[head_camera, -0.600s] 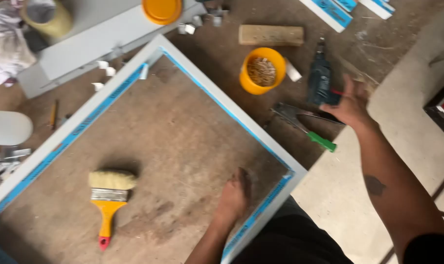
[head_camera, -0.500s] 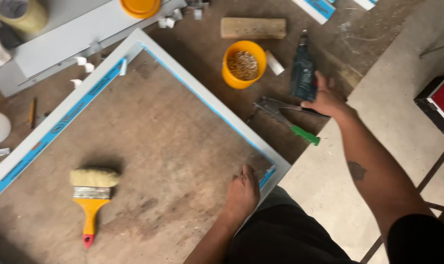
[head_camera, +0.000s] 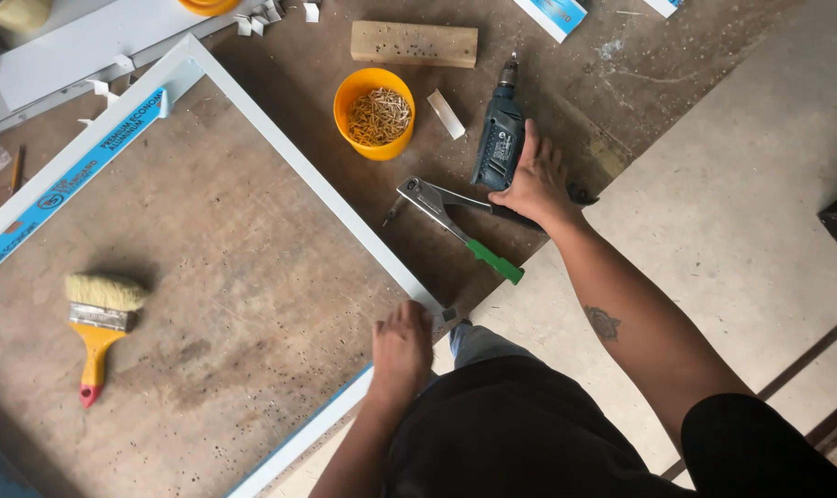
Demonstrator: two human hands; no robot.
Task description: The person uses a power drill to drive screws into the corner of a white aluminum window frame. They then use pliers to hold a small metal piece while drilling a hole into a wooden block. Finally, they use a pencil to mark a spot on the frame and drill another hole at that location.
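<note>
Now, right hand (head_camera: 534,184) grip closing on electric drill (head_camera: 500,148), left hand (head_camera: 402,350) flat, fingers together, on white frame (head_camera: 289,157).

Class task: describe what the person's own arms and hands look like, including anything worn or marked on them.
Both hands, left hand and right hand, are bare, without gloves. The right forearm carries a small dark tattoo, and a black short sleeve covers the upper arm.

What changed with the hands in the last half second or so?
The right hand moved from beside the riveter onto the electric drill, fingers laid over its body. The left hand stayed on the white frame corner. Brush and yellow cup lay unmoved.
</note>
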